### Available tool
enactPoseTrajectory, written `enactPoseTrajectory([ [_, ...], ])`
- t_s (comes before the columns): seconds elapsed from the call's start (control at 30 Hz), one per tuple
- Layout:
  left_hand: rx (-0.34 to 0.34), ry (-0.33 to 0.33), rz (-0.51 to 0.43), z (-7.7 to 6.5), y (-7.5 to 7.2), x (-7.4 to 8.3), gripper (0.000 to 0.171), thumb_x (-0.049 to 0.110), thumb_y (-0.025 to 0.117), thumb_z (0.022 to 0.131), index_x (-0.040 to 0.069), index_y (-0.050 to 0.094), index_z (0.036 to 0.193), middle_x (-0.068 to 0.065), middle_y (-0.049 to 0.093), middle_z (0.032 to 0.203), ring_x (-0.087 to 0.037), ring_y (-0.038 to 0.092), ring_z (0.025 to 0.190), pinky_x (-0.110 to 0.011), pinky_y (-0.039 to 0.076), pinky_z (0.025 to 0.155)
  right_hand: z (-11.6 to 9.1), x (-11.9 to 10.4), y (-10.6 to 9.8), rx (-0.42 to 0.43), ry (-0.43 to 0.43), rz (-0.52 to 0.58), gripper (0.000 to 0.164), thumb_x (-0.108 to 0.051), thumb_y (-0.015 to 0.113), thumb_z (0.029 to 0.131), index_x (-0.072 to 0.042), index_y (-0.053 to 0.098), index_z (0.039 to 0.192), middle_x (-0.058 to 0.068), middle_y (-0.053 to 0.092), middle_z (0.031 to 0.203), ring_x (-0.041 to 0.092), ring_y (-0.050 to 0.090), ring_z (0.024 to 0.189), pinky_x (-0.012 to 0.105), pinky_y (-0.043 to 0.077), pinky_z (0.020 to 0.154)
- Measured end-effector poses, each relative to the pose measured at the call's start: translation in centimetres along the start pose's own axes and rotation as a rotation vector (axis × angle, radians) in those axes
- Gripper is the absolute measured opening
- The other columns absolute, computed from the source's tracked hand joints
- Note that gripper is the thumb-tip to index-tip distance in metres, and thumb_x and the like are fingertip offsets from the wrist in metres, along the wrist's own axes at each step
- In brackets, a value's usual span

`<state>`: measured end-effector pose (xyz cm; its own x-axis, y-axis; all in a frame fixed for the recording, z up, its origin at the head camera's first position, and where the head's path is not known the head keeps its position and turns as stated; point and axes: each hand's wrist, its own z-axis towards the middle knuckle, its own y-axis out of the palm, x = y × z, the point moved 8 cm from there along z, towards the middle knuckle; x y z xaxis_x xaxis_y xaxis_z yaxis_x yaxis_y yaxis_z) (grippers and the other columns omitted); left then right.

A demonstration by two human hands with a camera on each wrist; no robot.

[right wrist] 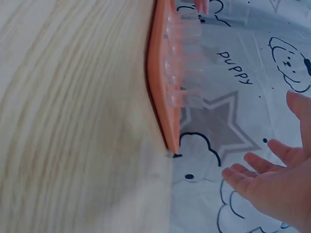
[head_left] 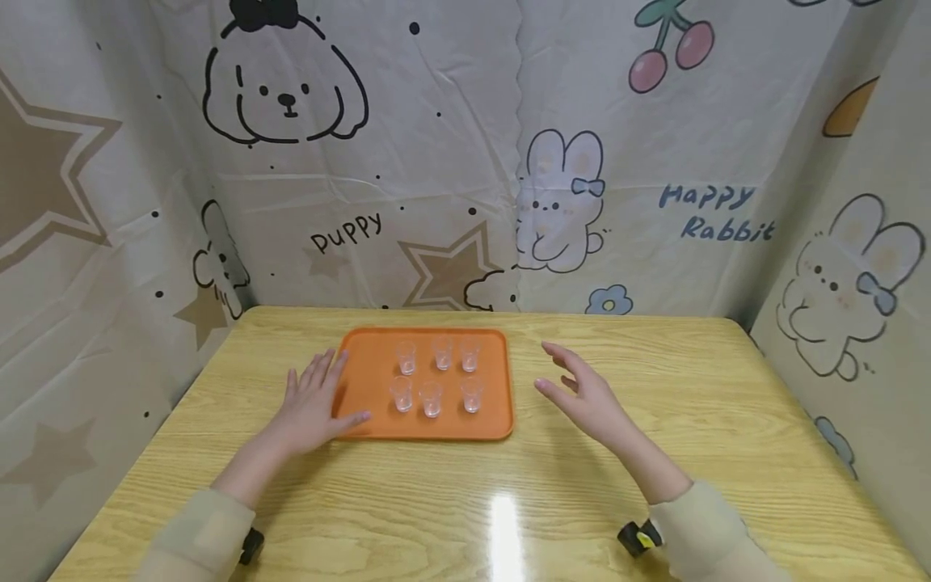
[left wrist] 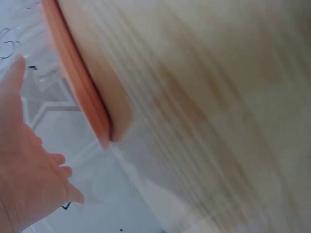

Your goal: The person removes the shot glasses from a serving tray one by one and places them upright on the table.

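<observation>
An orange tray [head_left: 371, 388] lies on the wooden table, with several small clear cups [head_left: 431, 399] standing upright on it in two rough rows. At the tray's left edge is my left hand [head_left: 309, 412], fingers spread and straight; in the head view they overlap the rim, and I cannot tell whether they touch it. My right hand [head_left: 585, 400] is held to the right of the tray, apart from it, fingers relaxed and nothing in them. In the right wrist view the clear cups [right wrist: 184, 70] rise above the tray's rim [right wrist: 158, 73].
The wooden table [head_left: 655, 380] extends around the tray, with a bright reflection near its front. A printed cloth [head_left: 436, 162] with cartoon animals hangs behind and at both sides. Black wrist devices [head_left: 640, 537] show at the sleeves.
</observation>
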<state>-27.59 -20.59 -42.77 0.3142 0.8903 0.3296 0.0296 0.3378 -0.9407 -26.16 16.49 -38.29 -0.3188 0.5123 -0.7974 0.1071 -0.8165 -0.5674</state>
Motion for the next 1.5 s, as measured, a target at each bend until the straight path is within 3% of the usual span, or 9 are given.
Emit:
enactPoseTrajectory([
  [0.2, -0.047, 0.021, 0.020, 0.4, 0.7, -1.4, 0.104, 0.065, 0.058, 0.082, 0.016, 0.002, 0.154, -0.020, -0.001, 0.157, -0.044, -0.001, 0.142, -0.068, -0.007, 0.105, 1.8, 0.5, 3.0, -0.074, 0.002, 0.111, 0.063, -0.030, 0.064, 0.091, -0.011, 0.037, 0.144, 0.015, 0.040, 0.146, 0.033, 0.038, 0.133, 0.048, 0.035, 0.105],
  [0.4, -0.117, 0.030, -0.010, 0.6, 1.3, -2.6, 0.105, 0.065, 0.061, 0.079, 0.009, 0.011, 0.153, -0.023, 0.003, 0.156, -0.047, 0.004, 0.141, -0.070, -0.004, 0.103, 3.5, 1.2, 5.4, -0.175, 0.044, 0.199, 0.065, -0.021, 0.067, 0.089, -0.011, 0.036, 0.144, 0.019, 0.045, 0.141, 0.034, 0.043, 0.130, 0.049, 0.036, 0.104],
  [0.6, -0.178, 0.031, -0.055, 0.7, 1.5, -2.9, 0.109, 0.062, 0.067, 0.076, 0.003, 0.014, 0.151, -0.025, 0.007, 0.155, -0.049, 0.007, 0.139, -0.072, -0.001, 0.102, 4.3, 1.5, 7.0, -0.246, 0.052, 0.247, 0.060, -0.007, 0.068, 0.087, 0.003, 0.039, 0.139, 0.026, 0.047, 0.135, 0.041, 0.044, 0.126, 0.051, 0.036, 0.103],
  [0.8, -0.216, 0.008, -0.073, 0.9, 1.8, -3.2, 0.117, 0.064, 0.070, 0.071, 0.001, 0.013, 0.151, -0.023, 0.004, 0.156, -0.049, 0.009, 0.139, -0.076, 0.005, 0.098, 4.6, 0.9, 8.1, -0.270, 0.004, 0.178, 0.056, -0.007, 0.070, 0.085, 0.006, 0.045, 0.133, 0.027, 0.053, 0.128, 0.041, 0.050, 0.120, 0.050, 0.041, 0.099],
  [0.93, -0.226, -0.001, -0.060, 1.0, 1.9, -3.1, 0.120, 0.065, 0.071, 0.069, -0.002, 0.015, 0.150, -0.024, 0.004, 0.156, -0.050, 0.012, 0.138, -0.077, 0.008, 0.097, 5.0, 1.7, 8.9, -0.268, -0.007, 0.129, 0.055, -0.012, 0.073, 0.083, 0.000, 0.050, 0.131, 0.019, 0.058, 0.124, 0.032, 0.055, 0.116, 0.043, 0.045, 0.097],
  [1.23, -0.245, -0.001, -0.045, 1.5, 2.5, -3.4, 0.119, 0.067, 0.070, 0.068, -0.005, 0.020, 0.148, -0.024, 0.002, 0.156, -0.052, 0.016, 0.136, -0.076, 0.009, 0.097, 5.3, 1.2, 9.9, -0.253, -0.019, 0.059, 0.040, -0.013, 0.073, 0.084, -0.006, 0.060, 0.120, 0.006, 0.065, 0.104, 0.023, 0.061, 0.104, 0.036, 0.050, 0.088],
  [1.5, -0.265, -0.016, -0.067, 1.4, 2.7, -3.6, 0.118, 0.066, 0.070, 0.069, -0.005, 0.019, 0.148, -0.024, -0.003, 0.156, -0.052, 0.010, 0.137, -0.076, 0.007, 0.098, 5.8, 1.0, 10.4, -0.238, -0.029, 0.021, 0.032, -0.015, 0.074, 0.083, -0.006, 0.063, 0.112, 0.004, 0.064, 0.099, 0.019, 0.061, 0.097, 0.033, 0.050, 0.084],
])
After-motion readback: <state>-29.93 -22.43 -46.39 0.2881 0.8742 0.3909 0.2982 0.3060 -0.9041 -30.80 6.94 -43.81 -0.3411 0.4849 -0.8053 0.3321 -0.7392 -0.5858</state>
